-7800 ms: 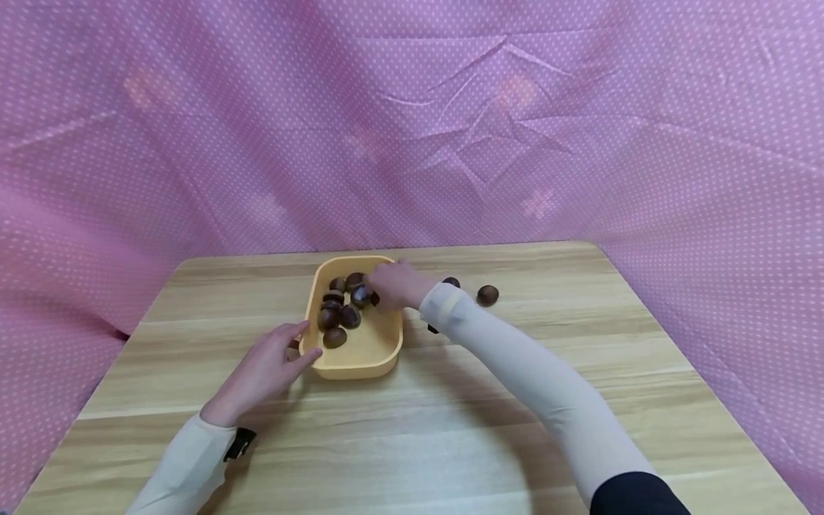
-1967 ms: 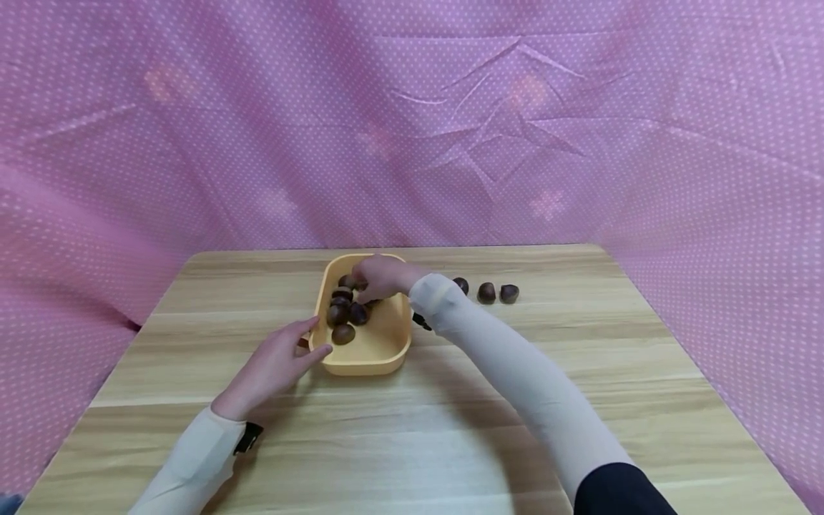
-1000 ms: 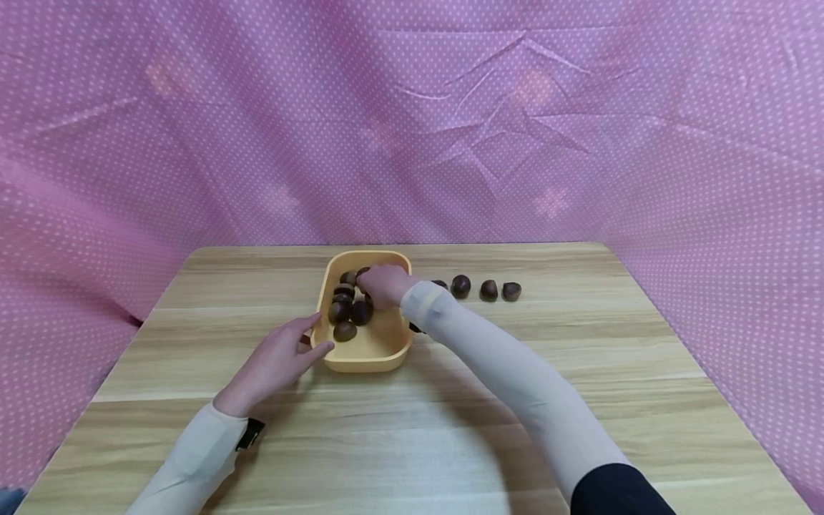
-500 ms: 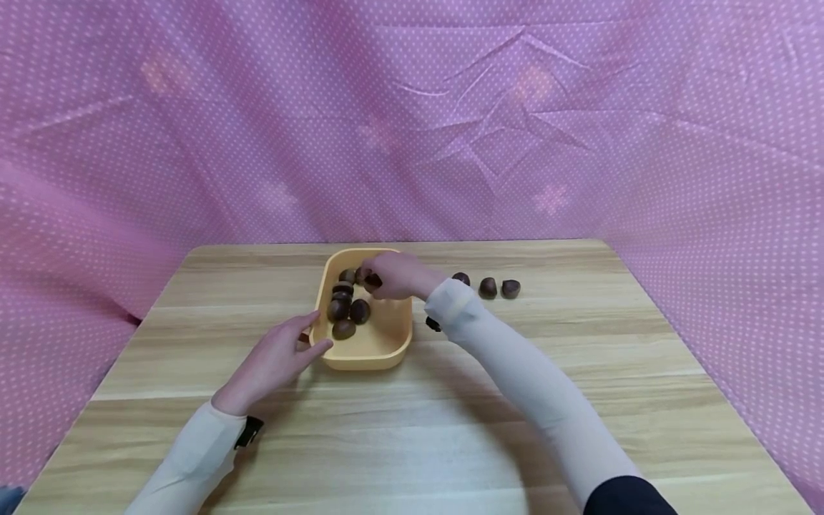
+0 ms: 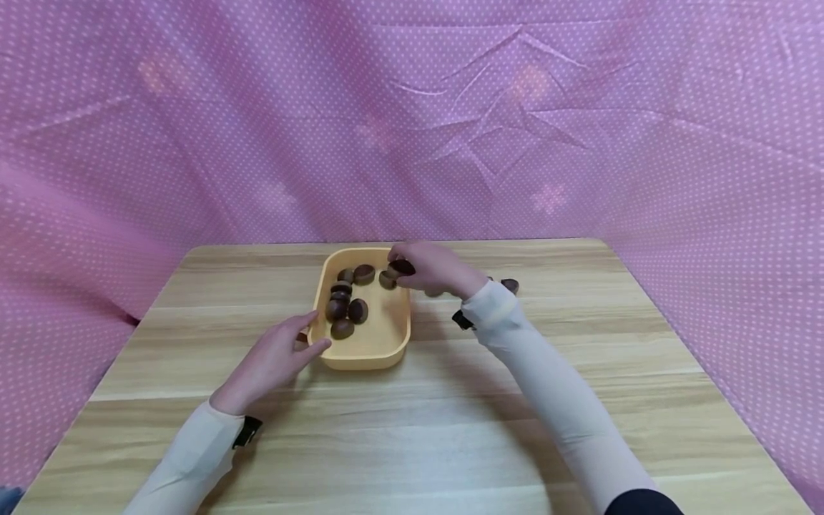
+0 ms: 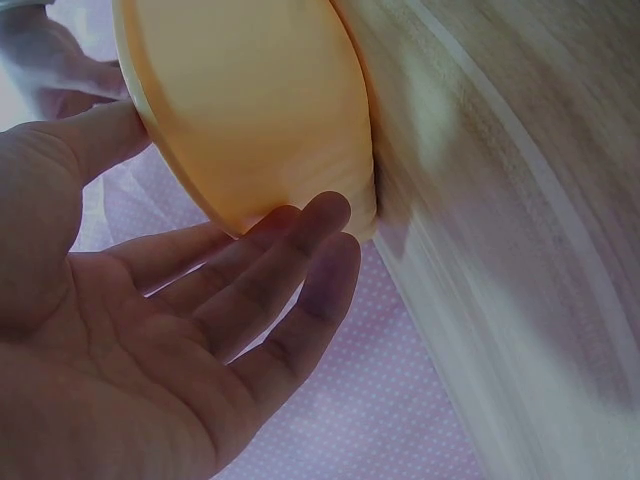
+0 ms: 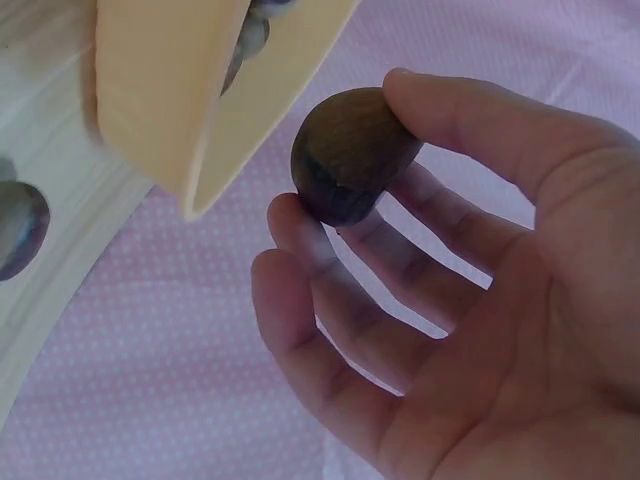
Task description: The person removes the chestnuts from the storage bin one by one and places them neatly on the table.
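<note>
My left hand (image 5: 273, 361) holds the near left corner of a yellow plastic container (image 5: 363, 363), thumb at the rim and fingers against the outer wall. In the left wrist view those fingers (image 6: 285, 335) bend gently along the wall (image 6: 250, 120). Between thumb and fingertips, my right hand (image 5: 438, 268) pinches a brown chestnut (image 7: 352, 150) at the container's far right rim. Several chestnuts (image 5: 357, 310) sit inside, mostly along the left side. Another chestnut (image 5: 388, 279) lies inside just under the right hand.
To the right of the container, chestnuts lie on the wooden table (image 5: 412, 436); one chestnut (image 5: 510, 286) shows and others are largely hidden behind the right hand and wrist. A pink dotted cloth (image 5: 412, 143) hangs behind the table's far edge.
The right hand has taken a chestnut from the container and moved right with it to the rim. More chestnuts have come to lie in the row on the table. The left hand stays put.
</note>
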`<state>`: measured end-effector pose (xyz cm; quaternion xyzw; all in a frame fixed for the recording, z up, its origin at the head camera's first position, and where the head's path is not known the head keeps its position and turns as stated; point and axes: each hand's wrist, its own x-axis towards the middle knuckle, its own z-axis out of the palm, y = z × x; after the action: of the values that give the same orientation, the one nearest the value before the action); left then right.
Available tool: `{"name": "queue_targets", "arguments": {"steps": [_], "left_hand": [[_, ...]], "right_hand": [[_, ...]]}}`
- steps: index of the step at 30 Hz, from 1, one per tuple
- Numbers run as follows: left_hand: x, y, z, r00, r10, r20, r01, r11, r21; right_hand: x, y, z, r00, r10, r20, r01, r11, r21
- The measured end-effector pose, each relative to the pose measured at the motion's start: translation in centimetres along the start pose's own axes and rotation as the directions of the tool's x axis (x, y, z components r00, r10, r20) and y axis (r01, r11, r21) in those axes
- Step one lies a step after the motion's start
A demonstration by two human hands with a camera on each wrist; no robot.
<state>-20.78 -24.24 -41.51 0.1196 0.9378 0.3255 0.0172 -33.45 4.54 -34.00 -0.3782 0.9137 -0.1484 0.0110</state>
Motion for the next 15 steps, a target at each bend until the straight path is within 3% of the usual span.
{"name": "queue_targets", "arguments": {"steps": [7,15], "left_hand": [[-0.3,0.2,-0.1,1.000,-0.007,0.013,0.007,1.000,-0.005],[-0.5,0.5,0.0,1.000,-0.025,0.013,0.025,1.000,-0.006]], "right_hand": [[-2.2,1.6,0.2,0.999,0.026,-0.044,-0.021,0.993,0.114],[-3.9,3.1,1.8,0.996,0.077,-0.055,-0.070,0.990,0.121]]}}
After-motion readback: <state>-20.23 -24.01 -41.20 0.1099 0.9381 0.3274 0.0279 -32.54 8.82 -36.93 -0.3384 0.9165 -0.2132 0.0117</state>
